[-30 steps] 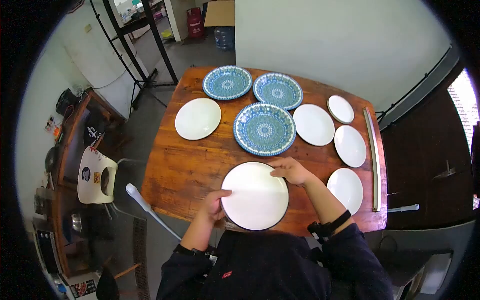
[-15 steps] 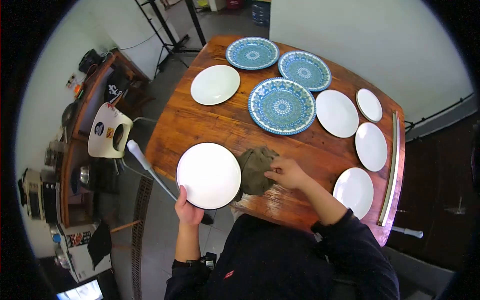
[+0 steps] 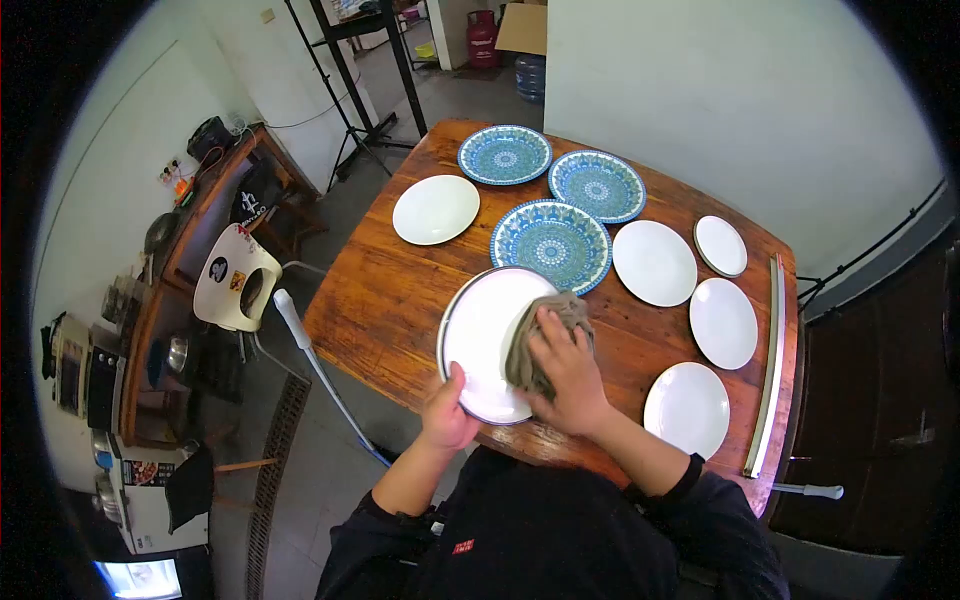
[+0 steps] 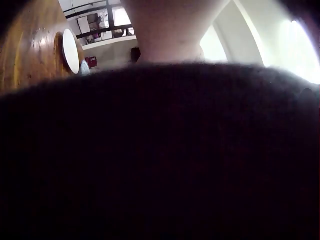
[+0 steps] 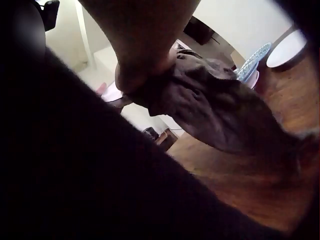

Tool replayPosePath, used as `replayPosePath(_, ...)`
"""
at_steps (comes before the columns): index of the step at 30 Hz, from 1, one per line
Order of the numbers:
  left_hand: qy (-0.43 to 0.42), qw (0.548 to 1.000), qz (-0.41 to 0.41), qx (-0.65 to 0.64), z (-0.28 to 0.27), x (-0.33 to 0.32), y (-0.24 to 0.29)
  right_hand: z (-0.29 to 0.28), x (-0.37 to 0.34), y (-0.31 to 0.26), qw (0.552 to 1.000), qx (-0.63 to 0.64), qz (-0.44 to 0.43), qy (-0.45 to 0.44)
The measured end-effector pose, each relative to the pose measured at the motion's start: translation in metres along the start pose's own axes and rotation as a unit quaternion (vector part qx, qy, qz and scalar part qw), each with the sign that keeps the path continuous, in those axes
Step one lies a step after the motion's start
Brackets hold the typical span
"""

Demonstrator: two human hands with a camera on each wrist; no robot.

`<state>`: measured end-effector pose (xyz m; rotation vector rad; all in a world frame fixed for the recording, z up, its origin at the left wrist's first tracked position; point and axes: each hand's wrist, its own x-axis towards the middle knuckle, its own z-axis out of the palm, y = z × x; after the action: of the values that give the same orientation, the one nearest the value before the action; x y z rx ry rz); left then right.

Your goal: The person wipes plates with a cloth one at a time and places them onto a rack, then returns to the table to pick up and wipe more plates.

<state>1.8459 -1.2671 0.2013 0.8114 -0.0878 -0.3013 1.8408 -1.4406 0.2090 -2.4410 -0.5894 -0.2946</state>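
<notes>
In the head view my left hand (image 3: 450,412) grips a white dark-rimmed plate (image 3: 478,345) at its lower left edge. The thumb lies on the plate's face and the other fingers are hidden beneath. My right hand (image 3: 568,375) holds a bunched olive-brown cloth (image 3: 530,350) against the plate's right side, its fingers spread over the fabric. In the right wrist view the cloth (image 5: 215,110) hangs in folds from that hand. A dark sleeve (image 4: 160,150) fills most of the left wrist view and hides the held plate there.
On the wooden table (image 3: 380,320), blue patterned plates (image 3: 550,248) lie just beyond the held plate. One white plate (image 3: 436,210) sits at the far left; several more, such as one (image 3: 687,410), line the right side. A long pale strip (image 3: 765,370) runs along the right edge.
The right hand brought out the cloth, first beside the plate, and now has it on the plate's face. The left hand swung the plate left, then back right and tilted it.
</notes>
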Motion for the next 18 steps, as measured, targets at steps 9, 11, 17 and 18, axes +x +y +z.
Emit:
replayPosePath(9,-0.039,0.996,-0.068,-0.045,0.016,0.003,-0.005,-0.012,0.025,0.010,0.993,0.093,-0.034,0.071)
replayPosePath(11,-0.039,0.995,-0.085,-0.042,0.011,0.001,-0.009,-0.011,0.027,0.004,0.989,0.121,-0.047,0.069)
replayPosePath(17,-0.030,0.991,-0.127,-0.031,0.015,0.004,-0.002,-0.002,0.022,-0.010,0.974,0.179,-0.136,0.011)
replayPosePath(18,0.009,0.995,-0.102,-0.003,0.021,0.006,-0.002,-0.003,0.020,-0.012,0.970,0.192,-0.151,-0.006)
